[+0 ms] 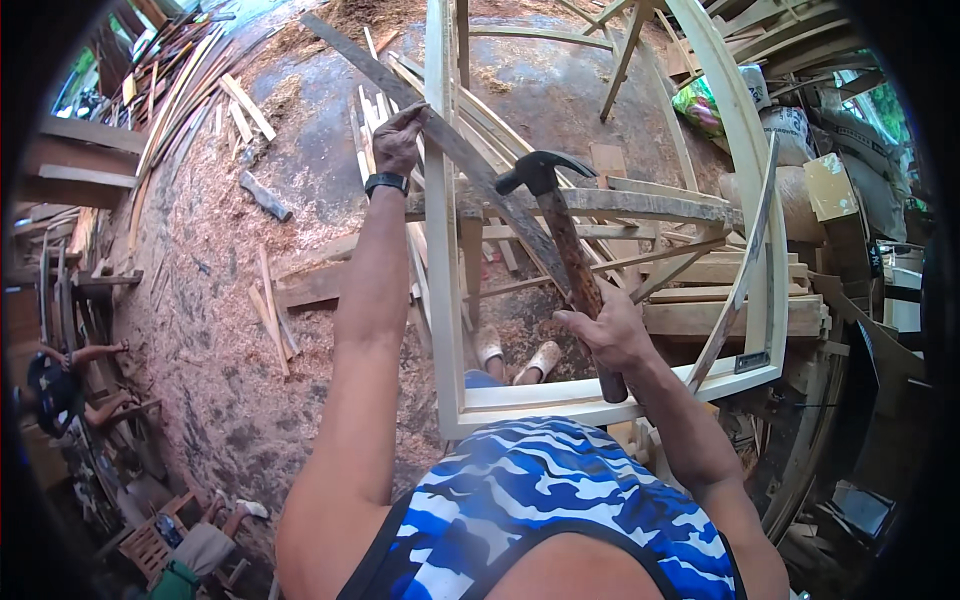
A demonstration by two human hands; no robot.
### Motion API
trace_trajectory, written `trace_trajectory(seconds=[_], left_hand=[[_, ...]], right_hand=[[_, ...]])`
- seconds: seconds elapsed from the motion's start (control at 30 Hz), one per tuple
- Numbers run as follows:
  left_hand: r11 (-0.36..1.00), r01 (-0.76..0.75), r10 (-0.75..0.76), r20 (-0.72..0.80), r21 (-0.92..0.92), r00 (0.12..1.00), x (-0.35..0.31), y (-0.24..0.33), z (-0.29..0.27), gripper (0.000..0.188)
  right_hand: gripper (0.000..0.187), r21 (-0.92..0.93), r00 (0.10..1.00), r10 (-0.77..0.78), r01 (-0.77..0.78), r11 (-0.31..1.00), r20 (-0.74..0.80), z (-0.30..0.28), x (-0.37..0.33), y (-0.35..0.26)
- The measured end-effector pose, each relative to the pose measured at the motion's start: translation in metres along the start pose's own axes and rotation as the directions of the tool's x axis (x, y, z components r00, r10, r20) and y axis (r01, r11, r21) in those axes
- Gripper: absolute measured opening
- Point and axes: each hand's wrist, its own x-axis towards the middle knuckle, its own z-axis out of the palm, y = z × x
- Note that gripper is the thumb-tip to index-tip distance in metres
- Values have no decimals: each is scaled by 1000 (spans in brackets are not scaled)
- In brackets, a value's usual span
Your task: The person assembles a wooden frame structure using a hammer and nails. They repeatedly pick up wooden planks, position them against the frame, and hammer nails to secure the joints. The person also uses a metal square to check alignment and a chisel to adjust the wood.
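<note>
My left hand (397, 140) is closed on a long, dark wooden strip (465, 155) where it crosses the left side of a pale wooden frame (438, 250). The strip slants from the upper left down to the middle. My right hand (612, 325) grips the wooden handle of a claw hammer (568, 235), its dark head up and pointing away from me. The strip's lower end passes behind the hammer; whether my right hand also touches it is hidden. Across the frame's right side leans another thin strip (738, 260).
A rough timber support (640, 205) stands under the frame. Stacked boards (735, 318) lie to the right, near sacks (785, 130) and cardboard (832, 190). Shavings and loose sticks (270, 310) cover the floor at left. A seated person (205, 550) is at lower left.
</note>
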Motion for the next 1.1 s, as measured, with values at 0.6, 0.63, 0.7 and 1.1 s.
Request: trace_trajectory(seconds=[0.6, 0.63, 0.7, 1.1], left_hand=[[809, -359, 302, 193, 465, 933, 2, 13, -1, 16], [740, -378, 318, 205, 556, 926, 1, 19, 2, 14], [661, -366, 337, 177, 655, 925, -1, 27, -3, 13], [640, -181, 5, 232, 747, 973, 2, 33, -27, 17]], right_hand=[[31, -249, 985, -174, 167, 954, -7, -3, 62, -43], [32, -207, 991, -137, 132, 969, -9, -4, 60, -45], [35, -118, 998, -65, 65, 991, 8, -3, 55, -45], [49, -32, 999, -49, 50, 998, 4, -1, 39, -17]])
